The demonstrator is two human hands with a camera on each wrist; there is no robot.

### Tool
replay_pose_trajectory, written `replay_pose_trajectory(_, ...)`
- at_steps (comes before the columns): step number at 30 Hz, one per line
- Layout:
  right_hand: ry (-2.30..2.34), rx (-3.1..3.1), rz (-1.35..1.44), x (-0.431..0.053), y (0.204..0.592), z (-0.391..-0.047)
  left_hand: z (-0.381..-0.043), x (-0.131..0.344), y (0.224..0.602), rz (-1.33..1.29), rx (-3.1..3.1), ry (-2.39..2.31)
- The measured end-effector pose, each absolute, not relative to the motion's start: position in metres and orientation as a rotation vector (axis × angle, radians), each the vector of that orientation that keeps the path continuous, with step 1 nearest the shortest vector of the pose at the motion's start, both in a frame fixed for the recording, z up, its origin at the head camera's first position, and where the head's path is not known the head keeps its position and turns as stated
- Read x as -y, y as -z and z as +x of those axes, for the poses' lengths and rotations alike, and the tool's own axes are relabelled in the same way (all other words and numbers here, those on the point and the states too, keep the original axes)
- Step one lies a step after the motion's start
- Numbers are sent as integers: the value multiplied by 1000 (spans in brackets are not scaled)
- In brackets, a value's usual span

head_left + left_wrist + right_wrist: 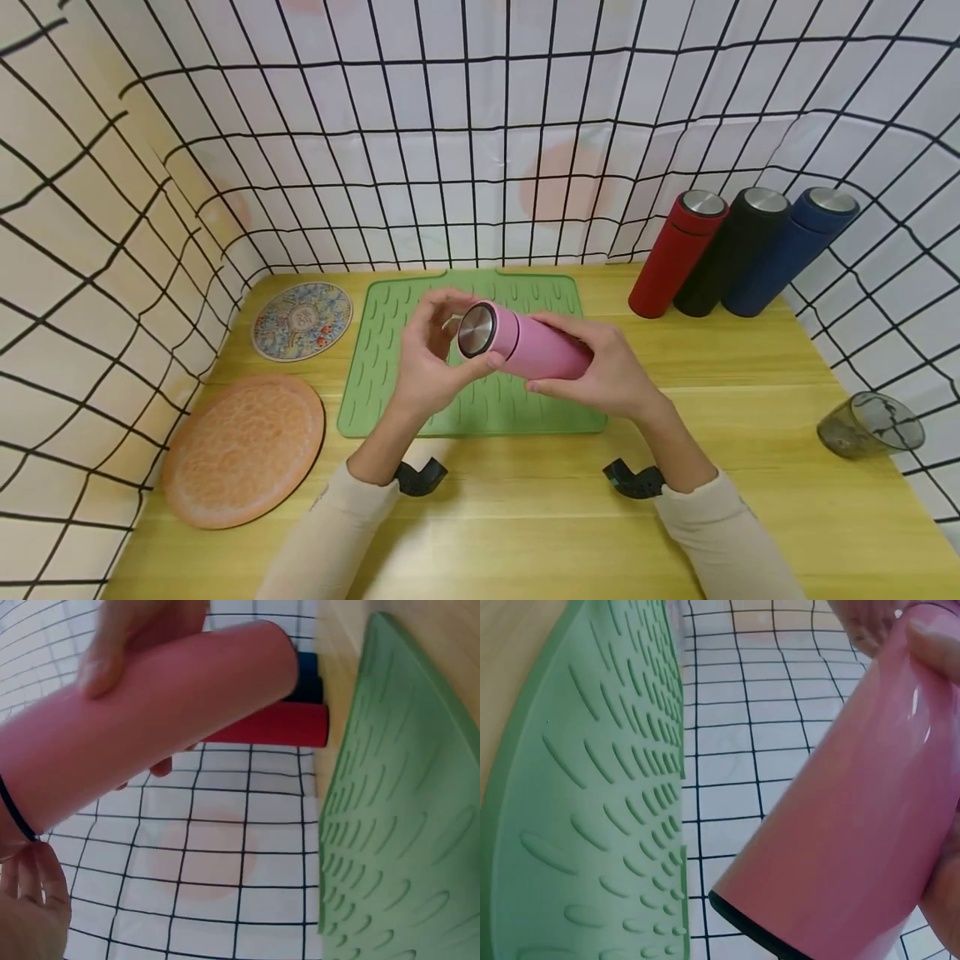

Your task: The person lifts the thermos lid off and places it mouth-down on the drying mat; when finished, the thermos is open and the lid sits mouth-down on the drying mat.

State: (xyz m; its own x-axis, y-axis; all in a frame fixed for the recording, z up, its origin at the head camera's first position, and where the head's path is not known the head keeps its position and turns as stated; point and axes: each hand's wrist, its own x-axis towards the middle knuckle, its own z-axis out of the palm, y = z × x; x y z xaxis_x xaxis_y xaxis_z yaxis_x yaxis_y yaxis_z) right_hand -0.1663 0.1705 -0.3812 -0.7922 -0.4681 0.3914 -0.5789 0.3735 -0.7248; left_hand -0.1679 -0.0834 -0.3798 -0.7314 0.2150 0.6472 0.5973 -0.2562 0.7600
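Note:
A pink thermos flask (551, 346) with a silver-topped cap (476, 330) is held tilted above a green ribbed mat (375, 358). Its capped end points left and toward me. My right hand (611, 367) grips the body near the base, thumb in front and fingers behind. Around the cap end curls my left hand (427, 367), its thumb pressed near the seam. The left wrist view shows the flask (150, 727) crossing the upper left, with fingertips by the dark seam ring. In the right wrist view, the flask's dark base edge (754, 926) hangs clear of the mat.
Red (675, 258), black (727, 258) and blue (787, 254) flasks stand at the back right. A smoky glass (870, 425) is near the right edge. At left lie a patterned oval mat (302, 321) and an orange round board (243, 450). Black wire grid (487, 133) encloses the table.

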Motion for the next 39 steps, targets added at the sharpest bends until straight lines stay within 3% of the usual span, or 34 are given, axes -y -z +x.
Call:
replay_pose_trajectory(10,-1470,2528,1039,-178,376,-163,-166,90,376,-1453,1808,2105)
replay_pose_trajectory(20,-1432,2519,985,-171,379,-162,-166,85,380,-986,1811,2136)
replay_pose_trajectory(30,-1456,2498,1004,-173,375,-162,-172,92,377,-1531,1627,2183)
replay_pose_trajectory(39,-1452,2495,970,-173,375,-162,-172,92,379,-1198,1711,2200)
